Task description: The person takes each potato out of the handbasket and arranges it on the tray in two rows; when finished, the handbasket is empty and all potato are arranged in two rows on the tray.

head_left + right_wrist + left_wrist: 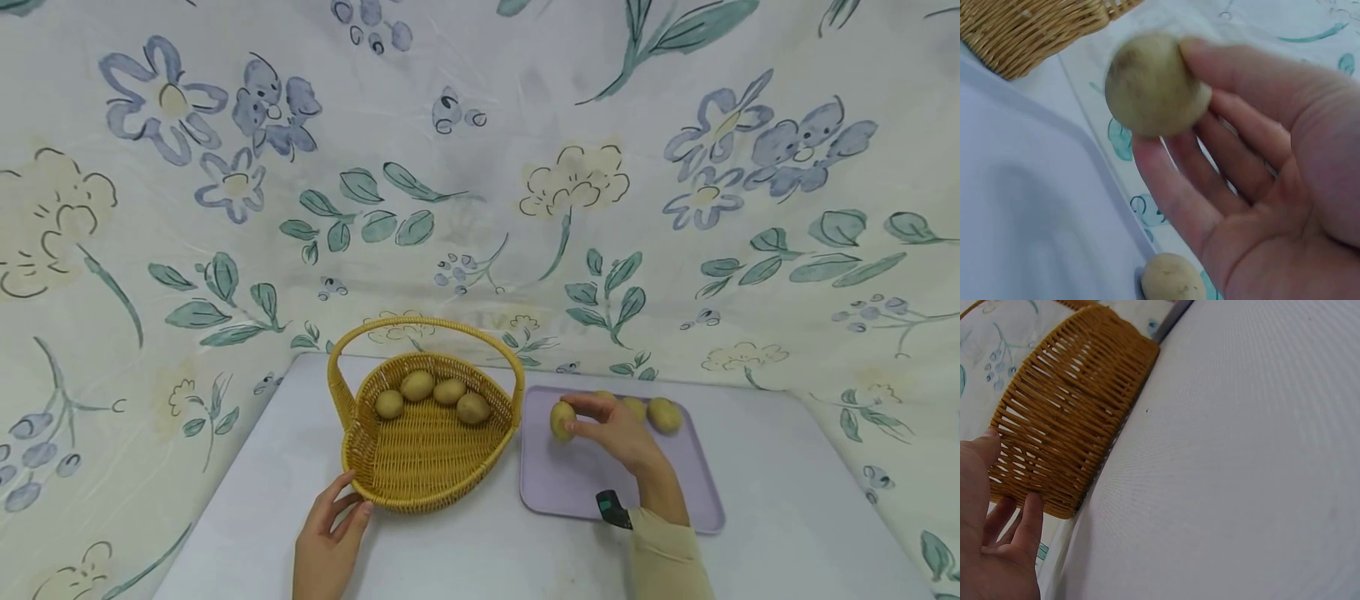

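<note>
The head view is taking in the whole scene: a wicker basket with an arched handle is sitting on a pale table, four potatoes are lying at its far side, and a lilac tray is lying just beside it to the right, with more potatoes resting at its far edge. The right wrist view is showing what the head view cannot: the right hand is pinching a small, rounded, yellow-brown potato between thumb and fingertips, lifted above the tray, with another potato lying below on the tray. The left wrist view is showing the basket's woven wall up close, its strands running in tight ribbed rows, and the left hand is resting against it with thumb and fingers straight, touching the near rim and gripping nothing. The held potato is sitting well apart from the left hand, to the right of the basket. Floral cloth is hanging behind the table.
</note>
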`<state>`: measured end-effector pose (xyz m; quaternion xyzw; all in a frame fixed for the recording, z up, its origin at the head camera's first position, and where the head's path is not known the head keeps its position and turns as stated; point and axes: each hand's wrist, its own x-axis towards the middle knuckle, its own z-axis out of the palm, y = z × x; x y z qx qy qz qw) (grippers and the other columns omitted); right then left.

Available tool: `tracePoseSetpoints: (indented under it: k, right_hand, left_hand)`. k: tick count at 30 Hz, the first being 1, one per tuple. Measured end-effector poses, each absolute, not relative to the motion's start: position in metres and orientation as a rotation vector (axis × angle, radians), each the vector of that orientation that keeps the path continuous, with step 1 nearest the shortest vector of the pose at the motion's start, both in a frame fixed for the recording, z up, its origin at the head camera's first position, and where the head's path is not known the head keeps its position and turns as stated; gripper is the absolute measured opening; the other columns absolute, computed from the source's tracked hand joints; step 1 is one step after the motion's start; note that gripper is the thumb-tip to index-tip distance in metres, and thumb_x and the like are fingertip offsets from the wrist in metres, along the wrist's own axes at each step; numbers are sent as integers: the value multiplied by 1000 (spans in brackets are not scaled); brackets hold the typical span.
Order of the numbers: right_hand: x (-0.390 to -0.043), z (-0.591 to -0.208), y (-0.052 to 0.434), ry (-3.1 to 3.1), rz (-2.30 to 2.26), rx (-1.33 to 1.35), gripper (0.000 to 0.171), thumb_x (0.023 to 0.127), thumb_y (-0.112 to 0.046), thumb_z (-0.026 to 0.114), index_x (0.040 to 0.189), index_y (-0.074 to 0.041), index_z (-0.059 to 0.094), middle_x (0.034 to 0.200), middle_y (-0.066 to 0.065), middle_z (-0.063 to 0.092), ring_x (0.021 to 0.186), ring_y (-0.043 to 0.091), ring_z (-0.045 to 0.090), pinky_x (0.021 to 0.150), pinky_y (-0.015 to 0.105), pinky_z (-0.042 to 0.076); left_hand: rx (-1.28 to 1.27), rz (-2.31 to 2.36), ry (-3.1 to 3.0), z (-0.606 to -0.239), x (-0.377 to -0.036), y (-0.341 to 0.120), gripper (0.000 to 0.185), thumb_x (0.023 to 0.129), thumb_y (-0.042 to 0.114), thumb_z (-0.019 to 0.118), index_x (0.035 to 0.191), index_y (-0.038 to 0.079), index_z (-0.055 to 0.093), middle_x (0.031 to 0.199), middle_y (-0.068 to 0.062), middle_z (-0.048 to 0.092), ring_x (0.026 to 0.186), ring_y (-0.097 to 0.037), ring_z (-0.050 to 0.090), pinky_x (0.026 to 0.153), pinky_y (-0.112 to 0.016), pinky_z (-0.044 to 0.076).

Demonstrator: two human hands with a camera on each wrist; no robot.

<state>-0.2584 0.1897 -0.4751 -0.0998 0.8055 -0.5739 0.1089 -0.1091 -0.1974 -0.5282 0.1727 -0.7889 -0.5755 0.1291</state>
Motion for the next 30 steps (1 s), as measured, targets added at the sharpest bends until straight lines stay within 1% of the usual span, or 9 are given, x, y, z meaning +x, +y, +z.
tracePoseSetpoints:
  k: [4,10,13,17,23,30]
  right_hand:
    - [-260,-477,188,2450,-1640,-143,49,77,-32,78,121,-18,64,126,3,62,128,26,49,103,38,45]
    - [-263,-481,184,2532,-1574,-21,46,78,-31,78,120,-19,64,126,4,62,125,26,51,104,43,46]
    - [-264,-484,182,2601,-1518,26,44,79,-30,76,120,-19,64,125,4,63,125,26,51,105,44,45]
    - [-268,-487,178,2682,-1481,66,43,79,-27,76,119,-16,65,123,8,64,123,30,53,106,48,43]
    - [-273,-491,172,2786,-1428,82,42,79,-22,77,118,-11,66,118,11,67,117,31,57,102,47,46]
    - [-277,-492,167,2870,-1355,98,42,79,-17,74,119,-6,65,119,16,65,118,34,55,102,49,45]
  left_hand:
    - [523,-1673,-2296,-528,-109,-198,52,88,24,68,136,28,48,133,8,46,105,6,53,84,-4,51]
    - [550,-1678,-2298,-528,-108,-198,52,88,23,68,136,28,48,134,8,46,105,7,53,84,-4,51]
    - [554,-1696,-2288,-529,-108,-198,52,88,22,68,136,28,48,134,8,46,105,9,52,84,-5,51]
    - [532,-1701,-2280,-529,-108,-197,53,88,21,68,136,27,48,133,7,47,104,9,53,85,-5,51]
    - [509,-1717,-2255,-530,-110,-197,54,87,15,69,136,26,48,133,9,46,105,6,54,86,-7,52]
    - [535,-1719,-2276,-529,-110,-197,54,88,15,68,135,28,48,133,11,46,105,8,53,86,-8,52]
